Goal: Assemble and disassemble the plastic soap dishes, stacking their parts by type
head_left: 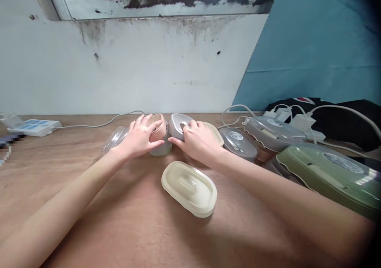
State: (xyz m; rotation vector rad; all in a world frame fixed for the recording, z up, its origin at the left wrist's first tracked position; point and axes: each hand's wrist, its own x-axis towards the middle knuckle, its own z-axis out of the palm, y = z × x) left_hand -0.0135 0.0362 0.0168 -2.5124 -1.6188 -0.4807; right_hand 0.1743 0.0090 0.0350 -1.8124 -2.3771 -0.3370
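Note:
My left hand (142,136) lies around the left side of a peach-coloured oval container (160,128), fingers over its top and thumb along its front. A pale green-grey container body (162,149) shows just below the peach one. My right hand (198,139) is closed on a grey oval container (177,126), which is tilted on its side against the peach one; the fingers hide part of it. Nearer to me, a cream oval lid (190,188) lies on the table by itself. Another cream oval piece (214,131) shows partly behind my right hand.
Clear plastic containers (112,139) stand left, partly behind my left hand. At right are a small grey lidded box (239,143), a larger grey one (274,128) and a green one (333,167). Cables run from power strips (37,127) along the wall.

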